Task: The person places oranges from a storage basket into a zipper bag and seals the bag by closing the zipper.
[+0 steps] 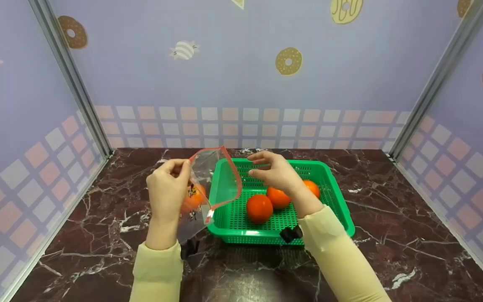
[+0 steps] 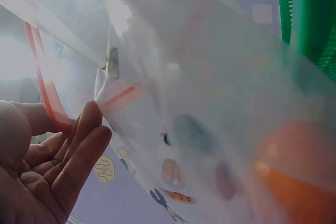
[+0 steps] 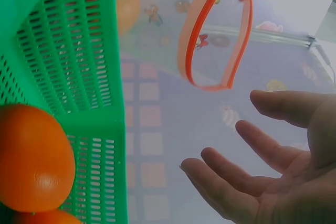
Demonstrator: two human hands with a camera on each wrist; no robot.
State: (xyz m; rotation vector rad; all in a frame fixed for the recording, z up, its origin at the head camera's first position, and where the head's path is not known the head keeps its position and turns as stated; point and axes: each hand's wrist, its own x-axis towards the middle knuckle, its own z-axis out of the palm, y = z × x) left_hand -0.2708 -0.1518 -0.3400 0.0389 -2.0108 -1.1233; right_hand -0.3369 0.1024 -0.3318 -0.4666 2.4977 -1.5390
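Observation:
My left hand [image 1: 168, 184] pinches the rim of a clear plastic zip bag [image 1: 218, 201] with a red-orange edge and small printed pictures. The bag's mouth gapes toward the right, and one orange [image 1: 195, 198] sits inside its lower part. In the left wrist view, thumb and fingers meet at the red strip of the bag. My right hand [image 1: 277, 171] hovers over the green basket [image 1: 252, 239] with fingers spread and nothing in them. Beneath it lie three oranges, one in front [image 1: 259, 208], one partly covered by the wrist [image 1: 278, 198] and another behind the forearm [image 1: 312, 188].
The slotted basket stands on a dark red marbled tabletop [image 1: 111, 251], just right of the bag. Lilac walls [image 1: 233, 84] with doughnut and tile patterns enclose the back and both sides, with metal posts [image 1: 69, 79] at the corners.

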